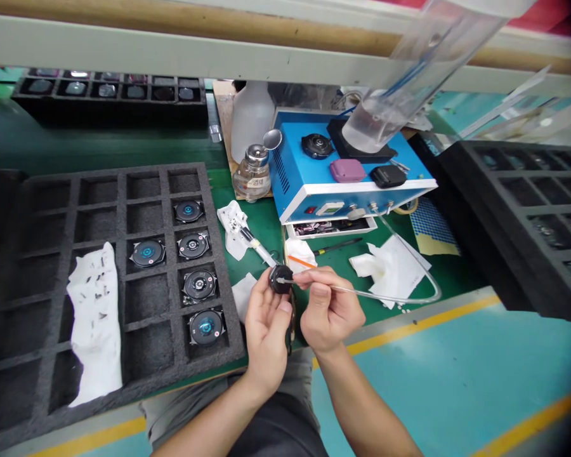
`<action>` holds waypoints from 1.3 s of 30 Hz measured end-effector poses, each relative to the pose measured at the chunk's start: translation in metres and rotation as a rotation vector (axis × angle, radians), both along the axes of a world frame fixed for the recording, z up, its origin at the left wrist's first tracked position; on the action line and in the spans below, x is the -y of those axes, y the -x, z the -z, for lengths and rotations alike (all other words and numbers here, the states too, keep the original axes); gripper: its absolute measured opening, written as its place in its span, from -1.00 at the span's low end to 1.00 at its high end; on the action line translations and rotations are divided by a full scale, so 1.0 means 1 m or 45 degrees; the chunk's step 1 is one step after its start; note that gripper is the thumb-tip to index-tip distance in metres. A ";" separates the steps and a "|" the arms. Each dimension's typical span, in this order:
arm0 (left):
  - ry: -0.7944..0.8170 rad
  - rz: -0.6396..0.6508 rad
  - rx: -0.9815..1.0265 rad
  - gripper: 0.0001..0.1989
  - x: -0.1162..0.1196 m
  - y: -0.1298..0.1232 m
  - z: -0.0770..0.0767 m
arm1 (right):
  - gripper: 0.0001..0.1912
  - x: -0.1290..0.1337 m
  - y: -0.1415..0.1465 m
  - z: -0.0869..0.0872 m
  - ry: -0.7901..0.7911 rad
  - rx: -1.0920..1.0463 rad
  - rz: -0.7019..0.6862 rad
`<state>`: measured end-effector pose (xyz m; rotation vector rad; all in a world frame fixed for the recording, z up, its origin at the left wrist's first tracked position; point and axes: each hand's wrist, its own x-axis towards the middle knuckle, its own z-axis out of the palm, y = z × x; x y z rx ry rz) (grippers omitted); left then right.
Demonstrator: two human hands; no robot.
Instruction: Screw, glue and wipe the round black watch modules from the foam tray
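My left hand is closed around a round black watch case, held up near the bench's front edge. In the fist of my right hand is a thin metal-looking nozzle, its tip touching or just over the face of the watch case. From that fist a clear hose loops right and back up to the front of a blue box machine. Behind the watch case lie a syringe-like tool, an orange stick and crumpled white tissue.
A black foam tray at left holds several round watches and a marked white cloth. On the machine sit a clear cylinder and a purple case. A glass bottle stands beside it; stacked trays are right.
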<state>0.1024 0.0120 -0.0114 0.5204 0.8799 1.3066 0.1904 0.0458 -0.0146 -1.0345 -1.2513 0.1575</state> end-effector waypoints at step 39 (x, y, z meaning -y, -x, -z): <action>-0.086 -0.009 0.119 -0.55 0.003 0.000 0.004 | -0.83 0.000 -0.002 0.003 -0.032 -0.037 -0.027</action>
